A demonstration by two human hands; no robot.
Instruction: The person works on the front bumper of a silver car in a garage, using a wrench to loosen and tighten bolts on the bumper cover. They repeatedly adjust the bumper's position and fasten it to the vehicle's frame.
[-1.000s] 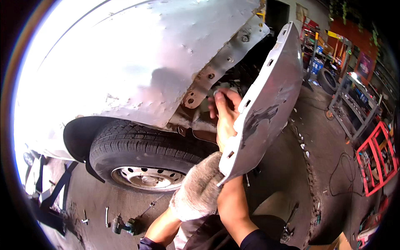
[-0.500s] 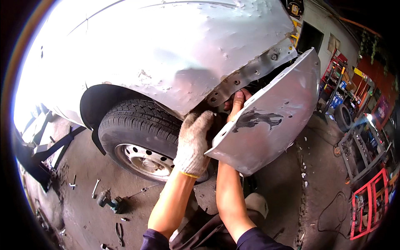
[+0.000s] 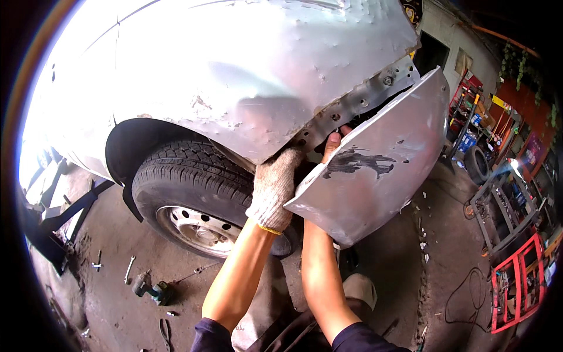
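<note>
My left hand (image 3: 274, 186), in a white knit glove with a yellow cuff, reaches up under the lower corner of the silver car body panel (image 3: 258, 129). Its fingers go out of sight in the gap there. A loose-hanging silver bumper piece (image 3: 375, 170) with a black smear leans outward from the body. Behind it passes my bare right arm, and my right hand (image 3: 332, 144) shows above its upper edge, closed, thumb and fingertips near the holed metal flange (image 3: 346, 108). Whatever the right fingers pinch is too small to make out.
A wheel (image 3: 193, 199) sits in the arch on the left. On the floor lie a cordless impact driver (image 3: 152, 288), a wrench (image 3: 129, 270) and pliers (image 3: 165, 334). A lift arm (image 3: 58, 226) stands far left; a red metal frame (image 3: 518, 284) and a tyre (image 3: 476, 164) are at right.
My gloved left hand has pushed further up into the gap, so its fingers are now hidden. The right hand has shifted slightly beside the flange. The view has moved a little.
</note>
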